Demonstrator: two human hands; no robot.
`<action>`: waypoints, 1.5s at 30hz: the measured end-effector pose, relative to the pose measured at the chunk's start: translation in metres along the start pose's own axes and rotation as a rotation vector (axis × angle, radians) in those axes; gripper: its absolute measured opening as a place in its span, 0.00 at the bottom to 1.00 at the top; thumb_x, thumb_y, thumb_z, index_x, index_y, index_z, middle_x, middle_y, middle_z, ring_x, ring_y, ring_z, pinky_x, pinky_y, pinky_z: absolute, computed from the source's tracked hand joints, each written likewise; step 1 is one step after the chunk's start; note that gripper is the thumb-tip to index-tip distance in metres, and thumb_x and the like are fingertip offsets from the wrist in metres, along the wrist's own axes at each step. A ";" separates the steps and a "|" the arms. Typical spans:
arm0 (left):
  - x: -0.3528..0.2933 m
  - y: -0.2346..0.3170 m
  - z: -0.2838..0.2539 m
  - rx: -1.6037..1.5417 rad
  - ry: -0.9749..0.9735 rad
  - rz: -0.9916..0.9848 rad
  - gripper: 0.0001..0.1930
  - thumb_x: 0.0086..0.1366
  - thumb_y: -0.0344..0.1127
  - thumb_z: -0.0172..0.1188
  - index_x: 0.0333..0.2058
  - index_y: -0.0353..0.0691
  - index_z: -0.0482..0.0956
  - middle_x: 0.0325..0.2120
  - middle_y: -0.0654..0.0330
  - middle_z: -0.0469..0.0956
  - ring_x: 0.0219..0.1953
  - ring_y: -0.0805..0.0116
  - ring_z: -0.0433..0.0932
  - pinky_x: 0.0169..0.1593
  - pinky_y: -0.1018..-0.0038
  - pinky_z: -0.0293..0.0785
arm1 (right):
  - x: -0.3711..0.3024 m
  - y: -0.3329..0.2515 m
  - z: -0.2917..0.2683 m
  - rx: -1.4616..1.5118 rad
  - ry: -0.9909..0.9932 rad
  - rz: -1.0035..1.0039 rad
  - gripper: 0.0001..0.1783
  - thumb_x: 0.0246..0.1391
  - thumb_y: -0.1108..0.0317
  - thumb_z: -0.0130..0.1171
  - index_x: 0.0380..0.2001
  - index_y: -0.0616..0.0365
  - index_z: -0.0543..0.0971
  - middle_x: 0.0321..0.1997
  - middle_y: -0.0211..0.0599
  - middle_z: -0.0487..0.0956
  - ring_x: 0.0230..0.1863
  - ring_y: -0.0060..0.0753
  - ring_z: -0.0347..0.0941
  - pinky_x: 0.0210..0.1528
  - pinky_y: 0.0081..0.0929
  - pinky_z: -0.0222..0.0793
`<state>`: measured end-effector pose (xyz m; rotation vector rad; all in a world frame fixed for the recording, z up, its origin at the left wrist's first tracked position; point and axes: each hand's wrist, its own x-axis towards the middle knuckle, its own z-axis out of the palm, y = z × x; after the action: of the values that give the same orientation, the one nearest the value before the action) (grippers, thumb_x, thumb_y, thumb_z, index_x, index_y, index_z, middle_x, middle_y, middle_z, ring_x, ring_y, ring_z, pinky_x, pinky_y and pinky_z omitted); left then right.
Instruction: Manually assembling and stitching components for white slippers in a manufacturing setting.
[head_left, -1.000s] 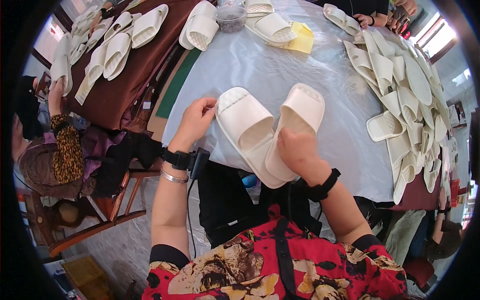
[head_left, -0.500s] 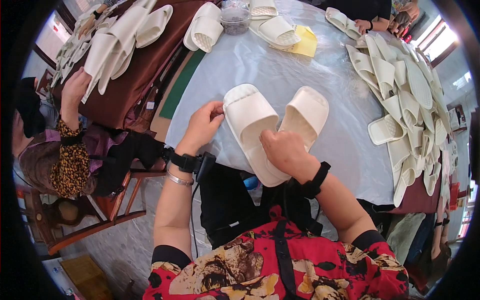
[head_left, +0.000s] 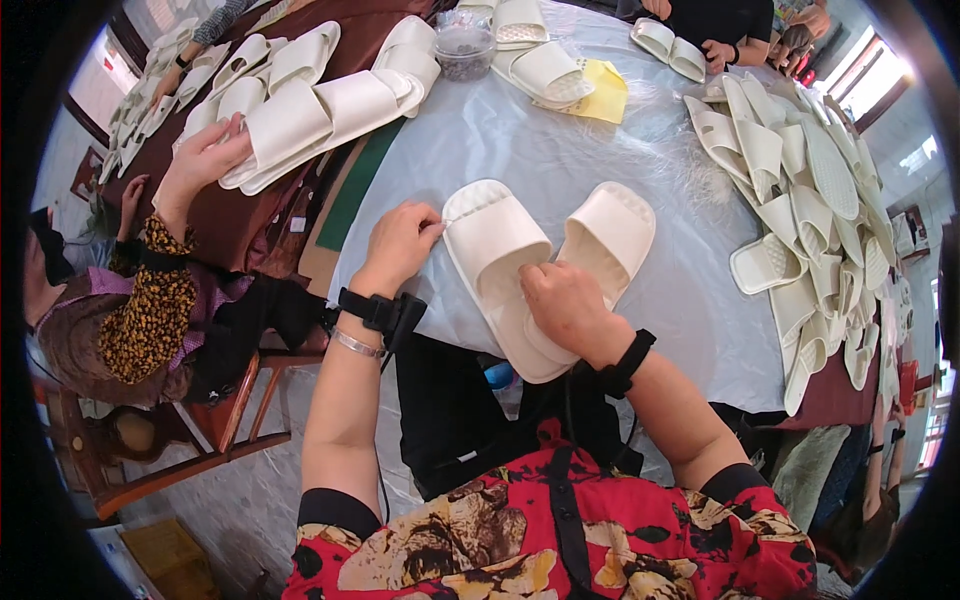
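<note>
Two cream slide slippers lie side by side before me, toes away from me and splayed into a V. The left slipper (head_left: 500, 240) partly overlaps the heel of the right slipper (head_left: 612, 230). My left hand (head_left: 400, 245) is closed, with fingertips and thumb pinched at the outer toe edge of the left slipper. Between the two straps, my right hand (head_left: 572, 308) is closed over the inner side of the right slipper. What its fingertips grip underneath is hidden.
A large pile of slippers (head_left: 810, 220) covers the right side. At left, a co-worker's hand (head_left: 205, 165) holds several stacked slippers (head_left: 320, 120). A clear tub (head_left: 464, 50) stands at the back, near a yellow sheet (head_left: 603, 92) under another pair. Another person sits opposite.
The co-worker's hand at left has swung the stacked slippers to the right, close to the clear tub. My own hands and the two slippers have barely moved.
</note>
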<state>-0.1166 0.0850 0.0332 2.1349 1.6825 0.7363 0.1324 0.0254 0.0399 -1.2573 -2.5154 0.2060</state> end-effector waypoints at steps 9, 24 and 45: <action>0.008 -0.006 -0.023 -0.704 -0.046 -0.088 0.08 0.60 0.34 0.60 0.30 0.34 0.81 0.25 0.63 0.80 0.28 0.80 0.74 0.33 0.81 0.68 | -0.027 0.006 -0.033 0.093 0.195 -0.006 0.04 0.48 0.72 0.54 0.22 0.58 0.71 0.22 0.40 0.75 0.28 0.41 0.75 0.27 0.37 0.70; 0.081 0.106 0.029 -0.949 -0.054 -0.014 0.08 0.64 0.37 0.58 0.31 0.39 0.76 0.25 0.65 0.76 0.28 0.79 0.74 0.33 0.81 0.70 | -0.058 -0.022 -0.101 0.627 0.476 -0.320 0.12 0.43 0.78 0.60 0.19 0.59 0.66 0.28 0.40 0.75 0.33 0.49 0.73 0.34 0.37 0.71; 0.064 0.148 0.085 -0.214 -0.368 0.258 0.12 0.58 0.39 0.59 0.31 0.34 0.77 0.27 0.48 0.79 0.31 0.52 0.78 0.36 0.65 0.73 | -0.099 0.048 -0.021 0.372 0.441 0.238 0.04 0.47 0.73 0.58 0.24 0.61 0.74 0.27 0.45 0.73 0.33 0.50 0.71 0.37 0.40 0.69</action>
<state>0.0621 0.1148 0.0572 2.1920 1.1061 0.5195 0.2316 -0.0250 0.0252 -1.2769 -1.8550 0.3840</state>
